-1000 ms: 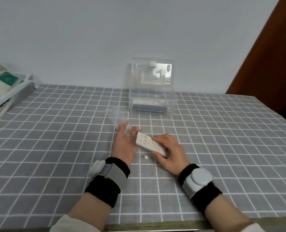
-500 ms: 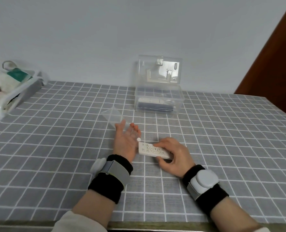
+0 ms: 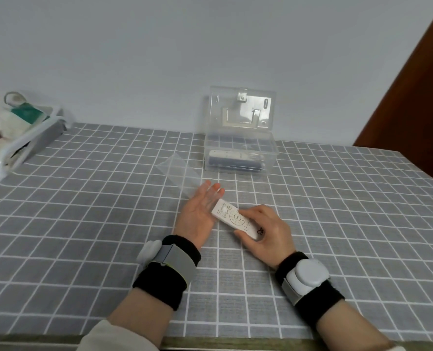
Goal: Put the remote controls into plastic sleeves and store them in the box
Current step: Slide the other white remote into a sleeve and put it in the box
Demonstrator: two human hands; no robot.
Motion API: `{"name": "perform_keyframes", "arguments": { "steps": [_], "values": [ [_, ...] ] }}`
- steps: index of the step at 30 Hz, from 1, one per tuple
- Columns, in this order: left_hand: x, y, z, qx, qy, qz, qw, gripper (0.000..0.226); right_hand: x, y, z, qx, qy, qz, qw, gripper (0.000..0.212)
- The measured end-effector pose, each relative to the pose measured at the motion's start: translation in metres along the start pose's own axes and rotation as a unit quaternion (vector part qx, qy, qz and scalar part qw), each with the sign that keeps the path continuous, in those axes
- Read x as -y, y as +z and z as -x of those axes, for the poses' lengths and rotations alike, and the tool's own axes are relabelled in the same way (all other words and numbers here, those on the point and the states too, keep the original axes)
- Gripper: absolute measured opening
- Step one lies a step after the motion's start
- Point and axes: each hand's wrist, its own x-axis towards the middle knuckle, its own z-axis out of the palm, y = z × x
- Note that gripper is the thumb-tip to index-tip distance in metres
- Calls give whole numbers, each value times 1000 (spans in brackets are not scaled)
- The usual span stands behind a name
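Observation:
My right hand (image 3: 266,231) grips a small white remote control (image 3: 231,219) by its near end, just above the table. The remote's far end points up-left and touches the palm of my left hand (image 3: 197,216). My left hand stands on its edge with the fingers stretched out; the fingertips show blurred through the near end of a clear plastic sleeve (image 3: 177,171), which they hold. The rest of the sleeve lies on the cloth toward the far left. Behind it stands a clear plastic box (image 3: 271,150) with its lid up, holding a white remote (image 3: 229,155) above a dark one.
A grey checked cloth (image 3: 83,224) covers the table, whose front edge runs just under my forearms. A white tray with a bag (image 3: 15,127) sits at the far left. A brown door (image 3: 418,92) stands at the right, behind the table.
My right hand has tilted the remote and brought its far end up against my left palm, near the sleeve's end. My left hand and the sleeve have hardly moved.

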Motion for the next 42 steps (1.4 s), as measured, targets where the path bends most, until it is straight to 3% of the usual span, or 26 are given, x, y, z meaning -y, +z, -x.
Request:
{"name": "perform_keyframes", "arguments": {
  "steps": [7,15,19,24,29,38,42],
  "values": [
    [5,4,5,80,-45,-79,993,31,-5,5,-2,-7,-8,-48,999,45],
    [8,4,4,86,-71,-87,990,25,-5,6,-3,3,-4,-94,996,50],
    [7,4,3,60,-56,-74,994,25,-2,6,-2,16,0,-104,994,50],
    [2,-2,-1,-11,4,44,999,26,-3,3,-3,-20,18,-117,993,44],
    [-2,-4,-1,-41,20,89,995,18,-3,3,1,10,24,-160,987,43],
    [2,3,2,28,-26,38,999,39,3,1,-1,11,28,-181,983,46],
    [5,5,3,63,-57,-23,996,26,2,1,-2,16,24,-165,986,49]
  ]
}}
